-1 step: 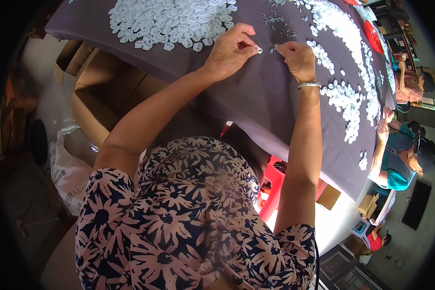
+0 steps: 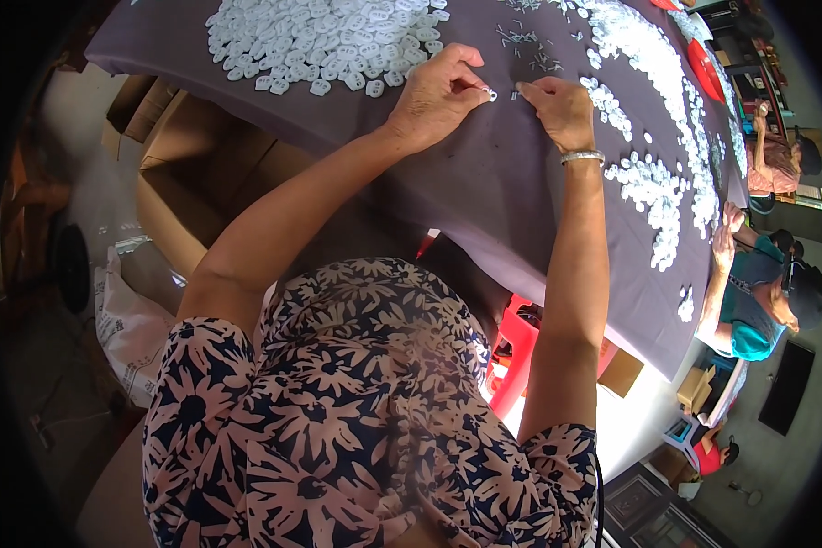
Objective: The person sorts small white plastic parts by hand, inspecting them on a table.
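Near the far middle of the table, my left hand [image 2: 434,99] is closed, its thumb and index finger pinching a small white plastic piece [image 2: 492,94] with a dark hole. A short gap to the right is my right hand [image 2: 562,108], palm down, fingers drawn together and a bracelet [image 2: 583,157] at the wrist. Right at its fingertips show tiny silver pins [image 2: 513,95]; whether they are gripped or lie on the cloth I cannot tell. Beyond my left hand lies a large heap of white oval pieces [image 2: 320,41]. Thin metal pins [image 2: 543,62] are scattered beyond my right hand.
A dark cloth [image 2: 511,183] covers the table. More small white pieces [image 2: 653,192] spread along its right side, near a red dish [image 2: 705,71]. Open cardboard boxes [image 2: 178,196] stand below at left, a red stool [image 2: 513,352] underneath. Other people [image 2: 758,292] sit at the right.
My right hand has shifted very slightly to the left, its fingertips closer to the silver pins. The left hand keeps its pinch on the white piece.
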A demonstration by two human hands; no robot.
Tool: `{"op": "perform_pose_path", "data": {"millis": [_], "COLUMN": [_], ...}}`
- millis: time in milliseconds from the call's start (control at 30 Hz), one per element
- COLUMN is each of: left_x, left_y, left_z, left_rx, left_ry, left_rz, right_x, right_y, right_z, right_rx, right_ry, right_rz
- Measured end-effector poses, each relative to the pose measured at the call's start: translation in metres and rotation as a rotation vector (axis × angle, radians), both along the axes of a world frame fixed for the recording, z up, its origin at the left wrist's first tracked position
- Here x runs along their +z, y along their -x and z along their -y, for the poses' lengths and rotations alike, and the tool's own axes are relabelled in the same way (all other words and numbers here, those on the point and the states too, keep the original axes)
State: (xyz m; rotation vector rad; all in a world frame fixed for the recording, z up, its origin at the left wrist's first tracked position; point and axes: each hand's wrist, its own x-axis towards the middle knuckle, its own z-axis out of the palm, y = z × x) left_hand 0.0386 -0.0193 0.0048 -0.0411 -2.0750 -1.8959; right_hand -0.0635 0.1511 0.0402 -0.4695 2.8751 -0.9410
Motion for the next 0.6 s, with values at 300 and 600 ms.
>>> {"op": "perform_pose_path", "data": {"millis": [300, 600], "left_x": [0.0, -0.002], "left_y": [0.0, 0.002], "left_z": [-0.001, -0.001], "left_rx": [-0.011, -0.008], "left_ry": [-0.038, -0.057], "left_rz": [-0.008, -0.041], "right_x": [0.0, 0.022], "right_y": [0.028, 0.008], "right_z": [0.003, 0.009], "right_rx": [0.095, 0.256], "right_ry": [-0.093, -0.465], "right_rz": [0.125, -0.133]}}
